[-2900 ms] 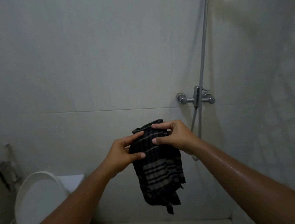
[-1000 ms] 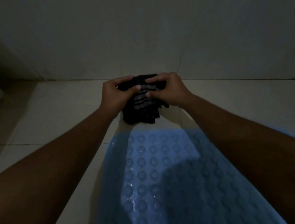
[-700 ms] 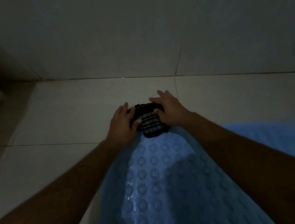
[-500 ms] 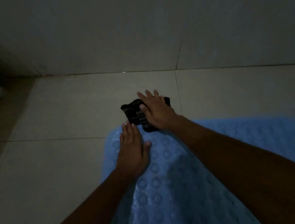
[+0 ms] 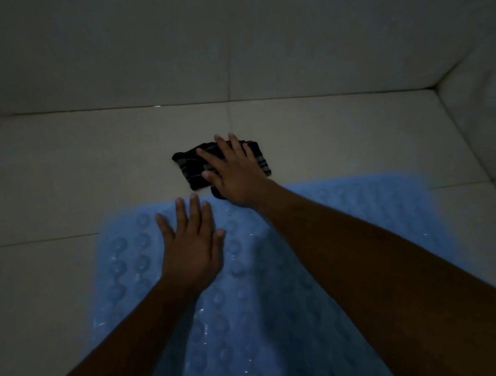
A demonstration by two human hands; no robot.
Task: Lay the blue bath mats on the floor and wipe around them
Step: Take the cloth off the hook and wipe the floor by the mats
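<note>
A blue bath mat [image 5: 348, 215] with round raised bumps lies flat on the pale tiled floor [image 5: 45, 181], wet in spots. Just beyond its far edge sits a folded dark striped cloth [image 5: 192, 168]. My right hand [image 5: 234, 171] presses flat on the cloth, fingers spread, palm over its near right part. My left hand [image 5: 190, 246] rests flat on the mat's far left part, fingers apart, holding nothing. My forearms hide much of the mat's middle.
The tiled wall [image 5: 227, 39] rises close behind the cloth. A second wall or ledge [image 5: 486, 113] closes the corner at the right. Bare floor tiles lie left of the mat. The light is dim.
I went from holding the cloth up near the shower fittings to crouching over the mat. My left hand let go and settled on the mat; my right hand pushed the cloth onto the floor.
</note>
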